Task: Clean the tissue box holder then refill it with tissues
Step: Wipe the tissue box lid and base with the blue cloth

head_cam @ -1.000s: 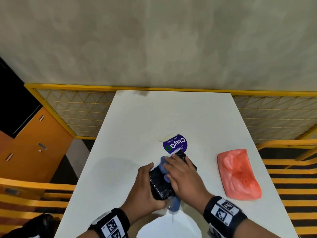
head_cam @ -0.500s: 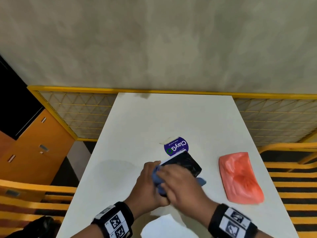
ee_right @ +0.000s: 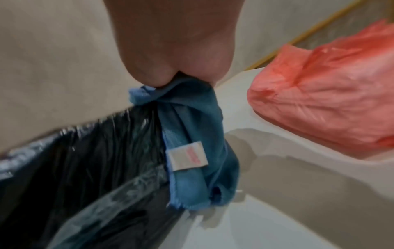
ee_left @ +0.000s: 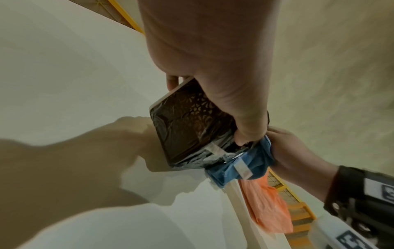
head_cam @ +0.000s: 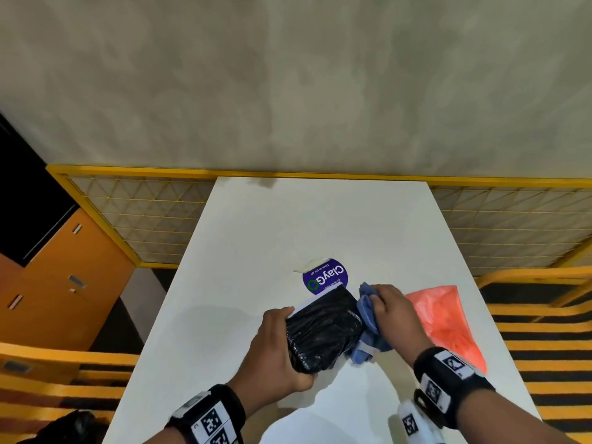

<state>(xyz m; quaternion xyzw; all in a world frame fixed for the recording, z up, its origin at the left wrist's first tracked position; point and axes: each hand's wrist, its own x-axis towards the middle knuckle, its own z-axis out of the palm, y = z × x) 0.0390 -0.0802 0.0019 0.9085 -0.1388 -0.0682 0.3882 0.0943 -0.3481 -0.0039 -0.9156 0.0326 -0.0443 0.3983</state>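
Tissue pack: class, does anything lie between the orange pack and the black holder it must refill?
Yes. The right hand and its blue cloth are against the holder's right side, directly between it and the pack lying on the table. The left hand holds the holder's other side.

We face a mottled beige wall (head_cam: 288, 84), with a yellow-framed wire mesh panel (head_cam: 144, 216) running along its foot behind our white table (head_cam: 320, 219). To our left stands an orange cabinet (head_cam: 64, 283) under a black surface, and yellow-and-black stripes (head_cam: 544, 334) flank us.
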